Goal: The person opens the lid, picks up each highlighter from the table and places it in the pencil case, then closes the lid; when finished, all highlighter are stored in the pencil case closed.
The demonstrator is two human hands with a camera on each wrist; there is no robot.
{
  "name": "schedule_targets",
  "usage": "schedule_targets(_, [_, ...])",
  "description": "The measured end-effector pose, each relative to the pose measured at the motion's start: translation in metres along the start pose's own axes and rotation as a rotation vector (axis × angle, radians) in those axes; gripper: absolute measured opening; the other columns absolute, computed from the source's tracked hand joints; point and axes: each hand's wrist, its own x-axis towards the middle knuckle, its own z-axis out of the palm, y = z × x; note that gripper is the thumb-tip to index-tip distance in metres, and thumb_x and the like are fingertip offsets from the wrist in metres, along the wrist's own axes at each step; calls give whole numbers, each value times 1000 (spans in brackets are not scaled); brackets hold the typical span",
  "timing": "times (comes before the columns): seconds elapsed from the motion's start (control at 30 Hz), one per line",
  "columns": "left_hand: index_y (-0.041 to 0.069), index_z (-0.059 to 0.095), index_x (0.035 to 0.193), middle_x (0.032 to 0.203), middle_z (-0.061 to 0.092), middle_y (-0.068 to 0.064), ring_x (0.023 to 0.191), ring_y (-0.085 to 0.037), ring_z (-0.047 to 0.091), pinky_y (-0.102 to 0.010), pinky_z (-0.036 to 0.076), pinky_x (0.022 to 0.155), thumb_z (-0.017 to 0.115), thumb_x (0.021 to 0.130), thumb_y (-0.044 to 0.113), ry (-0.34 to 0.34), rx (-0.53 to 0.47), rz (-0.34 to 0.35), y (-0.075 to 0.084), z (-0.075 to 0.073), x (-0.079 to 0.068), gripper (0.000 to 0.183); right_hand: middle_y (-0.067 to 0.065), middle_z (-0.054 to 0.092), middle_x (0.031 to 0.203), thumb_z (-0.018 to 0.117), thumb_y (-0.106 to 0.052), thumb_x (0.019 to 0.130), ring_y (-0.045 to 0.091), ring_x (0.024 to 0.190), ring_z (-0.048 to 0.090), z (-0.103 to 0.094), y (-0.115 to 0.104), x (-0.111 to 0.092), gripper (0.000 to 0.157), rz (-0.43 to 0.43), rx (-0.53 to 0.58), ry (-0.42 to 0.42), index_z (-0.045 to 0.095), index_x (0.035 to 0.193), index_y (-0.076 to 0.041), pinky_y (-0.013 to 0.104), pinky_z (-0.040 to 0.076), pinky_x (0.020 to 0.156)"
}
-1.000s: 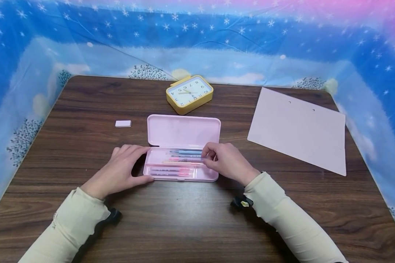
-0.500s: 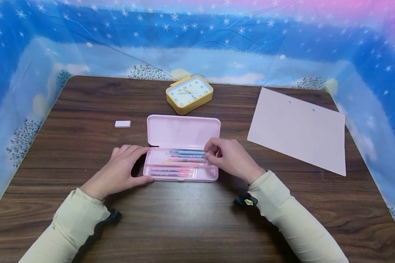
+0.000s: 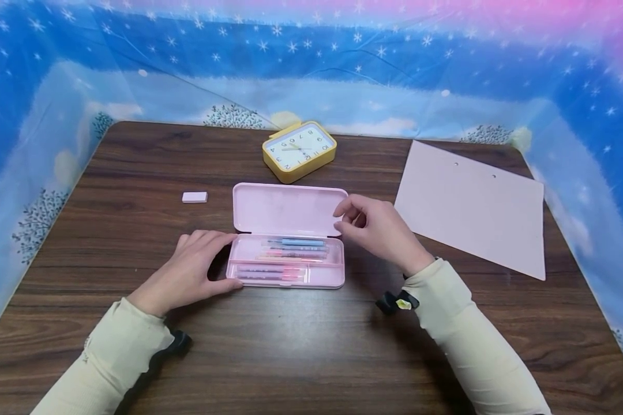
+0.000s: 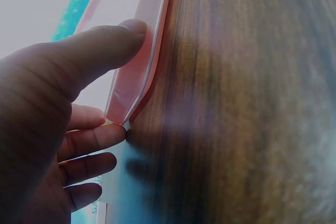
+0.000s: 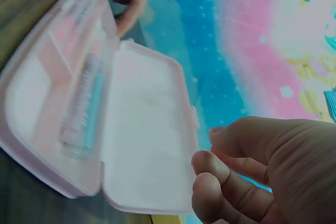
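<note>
The pink pencil case (image 3: 289, 208) lies on the table with its lid raised and tilted back. Several pens (image 3: 293, 249) lie in its rear compartment, and pinkish pens (image 3: 270, 272) lie in the front one. My left hand (image 3: 189, 268) grips the case's left end, thumb at the front and fingers toward the back; the left wrist view shows the thumb (image 4: 107, 45) against the case wall. Beside the lid's right edge is my right hand (image 3: 376, 227), fingers loosely bent. Nothing shows between its thumb and fingers in the right wrist view. Whether it touches the lid I cannot tell.
A yellow clock (image 3: 299, 151) lies behind the case. To the left is a small white eraser (image 3: 194, 197). A pale board with two holes (image 3: 475, 207) lies at the right, close to my right hand. Patterned cloth (image 3: 342, 63) hangs around the wooden table (image 3: 291, 357).
My right hand has moved from the pens in the rear compartment up and right to the lid's right edge. The left hand has stayed on the case.
</note>
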Motion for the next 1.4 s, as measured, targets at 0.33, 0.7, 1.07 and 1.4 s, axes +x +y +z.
schedule_targets(0.33, [9, 52, 140, 135, 57, -9, 120, -27, 48, -43, 30, 93, 80, 76, 51, -4, -4, -9, -1, 1, 0, 82, 4, 67, 91, 68, -19, 92, 20, 76, 60, -18, 8, 20, 16, 44, 118, 62, 68, 106, -12, 32, 48, 71])
schedule_targets(0.7, [11, 53, 139, 133, 58, -7, 118, -25, 49, -41, 30, 91, 81, 75, 51, 30, -1, 24, -3, 5, -1, 81, 5, 67, 100, 70, -23, 92, 21, 87, 59, -14, 25, 36, 22, 156, 98, 109, 67, 111, -14, 35, 48, 77])
schedule_targets(1.07, [10, 52, 139, 133, 58, -7, 117, -25, 48, -41, 29, 91, 81, 75, 50, 23, -4, 9, -2, 4, -1, 81, 4, 67, 95, 66, -23, 94, 23, 85, 57, 0, 35, 42, 13, 152, 37, 74, 69, 105, -16, 34, 47, 76])
schedule_targets(1.4, [9, 52, 140, 134, 57, -8, 118, -25, 48, -42, 29, 92, 81, 75, 51, 15, -2, -6, -3, 4, -1, 83, 3, 67, 93, 64, -26, 96, 22, 81, 57, -2, 28, 33, 12, 108, 2, 91, 67, 104, -17, 34, 48, 73])
